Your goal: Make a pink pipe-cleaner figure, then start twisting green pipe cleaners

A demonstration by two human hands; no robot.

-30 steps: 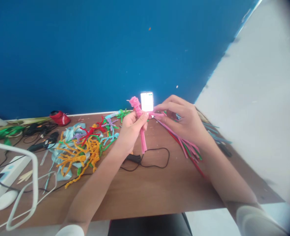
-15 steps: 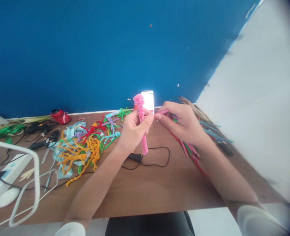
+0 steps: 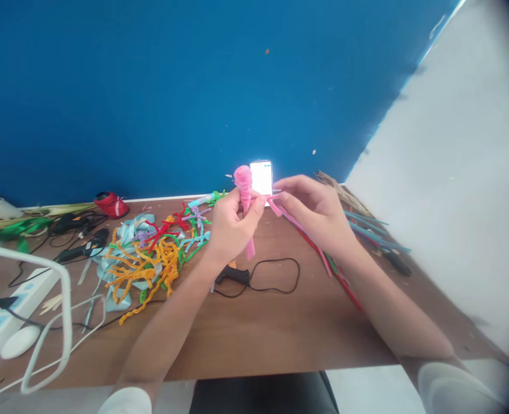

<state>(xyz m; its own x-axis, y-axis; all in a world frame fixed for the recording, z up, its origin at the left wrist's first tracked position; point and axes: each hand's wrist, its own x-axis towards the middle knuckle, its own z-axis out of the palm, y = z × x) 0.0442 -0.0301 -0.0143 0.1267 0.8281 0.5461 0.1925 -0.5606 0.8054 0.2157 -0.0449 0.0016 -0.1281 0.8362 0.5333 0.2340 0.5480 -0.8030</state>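
A pink pipe-cleaner piece (image 3: 243, 177), with a rounded, coiled top and a wrapped stem, stands upright in my left hand (image 3: 233, 221). My left fingers are closed round the stem, whose lower ends hang beneath the hand. From the left fingertips a loose pink pipe cleaner (image 3: 275, 208) runs to the right. My right hand (image 3: 317, 210) has this strand at its thumb, with the index finger stretched out above. Just behind the hands, a phone (image 3: 261, 177) with a bright screen leans against the blue wall.
A black glue gun (image 3: 236, 274) with a looped cord lies below my left hand. Orange twisted pipe cleaners (image 3: 144, 267) and light-blue ribbon (image 3: 136, 227) are heaped at left. A white power strip (image 3: 19, 313) and a white bent frame (image 3: 65, 310) are nearer. Blue strips (image 3: 372, 233) lie at right.
My right index finger has lifted away from the thumb, and the loose pink strand now bends downward between the hands. The lower stem has tilted slightly in my left hand; the view has shifted a little.
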